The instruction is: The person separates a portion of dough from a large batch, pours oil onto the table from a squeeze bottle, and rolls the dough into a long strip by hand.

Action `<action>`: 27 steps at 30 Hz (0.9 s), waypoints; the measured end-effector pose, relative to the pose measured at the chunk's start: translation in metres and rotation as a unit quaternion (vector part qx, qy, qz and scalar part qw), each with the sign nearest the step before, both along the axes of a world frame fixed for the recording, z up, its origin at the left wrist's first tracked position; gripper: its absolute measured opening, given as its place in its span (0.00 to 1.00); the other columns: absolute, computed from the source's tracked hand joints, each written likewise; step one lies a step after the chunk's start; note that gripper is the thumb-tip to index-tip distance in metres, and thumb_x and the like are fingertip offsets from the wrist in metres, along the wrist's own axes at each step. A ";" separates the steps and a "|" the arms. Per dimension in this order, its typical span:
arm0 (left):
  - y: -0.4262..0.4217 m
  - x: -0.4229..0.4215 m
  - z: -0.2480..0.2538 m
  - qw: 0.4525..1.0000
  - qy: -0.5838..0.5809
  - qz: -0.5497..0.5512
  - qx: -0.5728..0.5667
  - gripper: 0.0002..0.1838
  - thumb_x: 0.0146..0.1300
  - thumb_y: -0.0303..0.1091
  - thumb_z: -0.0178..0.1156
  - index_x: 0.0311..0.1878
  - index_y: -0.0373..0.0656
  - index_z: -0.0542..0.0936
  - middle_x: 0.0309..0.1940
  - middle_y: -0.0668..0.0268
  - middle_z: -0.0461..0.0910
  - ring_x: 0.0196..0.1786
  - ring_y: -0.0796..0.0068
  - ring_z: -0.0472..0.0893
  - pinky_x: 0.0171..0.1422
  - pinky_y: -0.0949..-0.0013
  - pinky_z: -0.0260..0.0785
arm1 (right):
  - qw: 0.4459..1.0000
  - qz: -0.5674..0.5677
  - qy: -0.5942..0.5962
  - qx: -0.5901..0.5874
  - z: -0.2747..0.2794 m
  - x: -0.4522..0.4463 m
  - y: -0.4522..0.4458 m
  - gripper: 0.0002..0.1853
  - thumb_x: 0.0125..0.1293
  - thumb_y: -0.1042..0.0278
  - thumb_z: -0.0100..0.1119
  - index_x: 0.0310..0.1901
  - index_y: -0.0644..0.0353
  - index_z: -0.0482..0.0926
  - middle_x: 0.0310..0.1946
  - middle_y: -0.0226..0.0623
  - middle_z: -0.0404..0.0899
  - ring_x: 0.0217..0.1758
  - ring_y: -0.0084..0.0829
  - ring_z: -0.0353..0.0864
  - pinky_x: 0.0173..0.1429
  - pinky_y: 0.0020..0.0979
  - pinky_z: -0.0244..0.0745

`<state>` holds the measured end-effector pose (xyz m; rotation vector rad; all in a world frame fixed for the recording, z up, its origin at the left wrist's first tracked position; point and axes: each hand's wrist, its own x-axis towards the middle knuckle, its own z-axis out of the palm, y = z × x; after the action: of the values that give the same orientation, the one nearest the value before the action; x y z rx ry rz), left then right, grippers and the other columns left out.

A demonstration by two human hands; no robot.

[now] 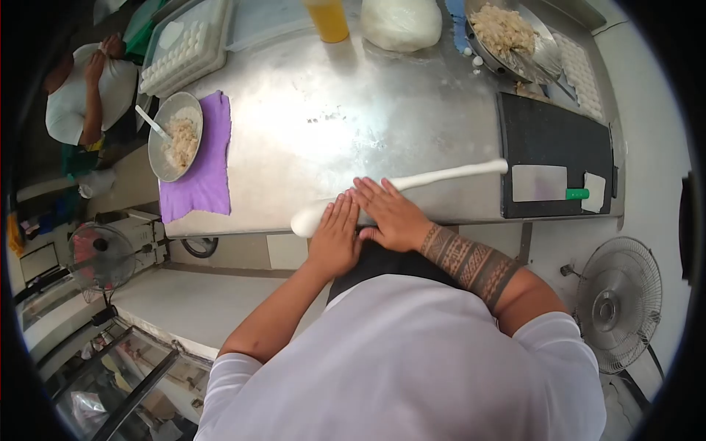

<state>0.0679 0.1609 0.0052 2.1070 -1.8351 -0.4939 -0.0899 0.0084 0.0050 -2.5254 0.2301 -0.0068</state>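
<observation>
A long white rope of dough [450, 174] lies along the near edge of the metal table, thick at its left end and thinner toward the right. My left hand [336, 234] rests flat on the thick part, its fingers stretched out. Beside it, my right hand [393, 219] also lies flat over the dough, palm down with fingers extended. The two hands nearly meet at the fingertips and hide the middle of the rope. Its right tip reaches the dark board or case [555, 140].
A bowl of pale filling with a spoon [179, 140] sits on a purple cloth [213, 165] at left. Farther back are trays of small white pieces [184, 55], yellow liquid [327, 20], a wrapped dough mass [401, 23] and a pan [507, 44]. A green-handled scraper [540, 184] lies right.
</observation>
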 end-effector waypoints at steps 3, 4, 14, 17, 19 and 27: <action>-0.023 0.029 0.006 0.991 -0.120 0.055 -0.017 0.34 0.82 0.45 0.49 0.80 0.28 0.63 0.79 0.40 0.66 0.83 0.42 0.64 0.87 0.33 0.45 | 0.980 -0.061 0.032 -0.186 -0.001 0.054 -0.026 0.45 0.78 0.31 0.46 0.84 0.54 0.58 0.86 0.51 0.53 0.90 0.52 0.47 0.88 0.65 0.39; -0.045 0.053 0.002 0.977 -0.184 0.108 -0.012 0.35 0.82 0.47 0.48 0.81 0.30 0.63 0.80 0.41 0.65 0.83 0.40 0.62 0.87 0.34 0.43 | 0.973 -0.103 0.041 -0.204 -0.003 0.081 -0.042 0.44 0.78 0.30 0.45 0.84 0.53 0.58 0.85 0.53 0.53 0.90 0.53 0.46 0.87 0.67 0.38; -0.053 0.066 -0.006 0.981 -0.189 -0.027 -0.036 0.41 0.77 0.52 0.54 0.84 0.37 0.59 0.84 0.48 0.59 0.86 0.45 0.58 0.87 0.35 0.46 | 0.968 -0.126 0.007 -0.218 -0.006 0.071 -0.056 0.45 0.78 0.34 0.48 0.83 0.62 0.58 0.85 0.51 0.54 0.89 0.49 0.49 0.88 0.62 0.41; 0.027 0.001 -0.017 0.995 -0.094 -0.036 0.003 0.43 0.72 0.52 0.61 0.85 0.49 0.61 0.86 0.53 0.57 0.86 0.51 0.59 0.86 0.41 0.48 | 0.987 -0.103 0.020 -0.123 -0.005 -0.022 -0.005 0.48 0.72 0.35 0.56 0.82 0.62 0.59 0.85 0.49 0.56 0.89 0.47 0.51 0.88 0.60 0.43; 0.021 -0.001 -0.023 0.996 -0.093 0.007 0.009 0.42 0.72 0.54 0.60 0.86 0.53 0.62 0.87 0.54 0.56 0.86 0.49 0.58 0.87 0.38 0.45 | 0.985 -0.104 0.028 -0.134 -0.003 -0.030 -0.010 0.48 0.72 0.35 0.57 0.83 0.60 0.59 0.85 0.49 0.55 0.89 0.46 0.51 0.88 0.59 0.43; -0.170 0.112 -0.022 0.970 -0.193 0.147 -0.034 0.40 0.78 0.55 0.48 0.87 0.48 0.56 0.85 0.39 0.53 0.86 0.32 0.50 0.88 0.35 0.39 | 0.911 -0.331 0.053 -0.239 -0.010 0.120 -0.141 0.43 0.77 0.35 0.49 0.83 0.58 0.60 0.84 0.57 0.56 0.88 0.57 0.50 0.85 0.71 0.39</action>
<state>0.1794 -0.0088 -0.0168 2.5026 -1.6427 0.0562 0.0299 -0.1327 -0.0045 -2.7868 1.2543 -0.2198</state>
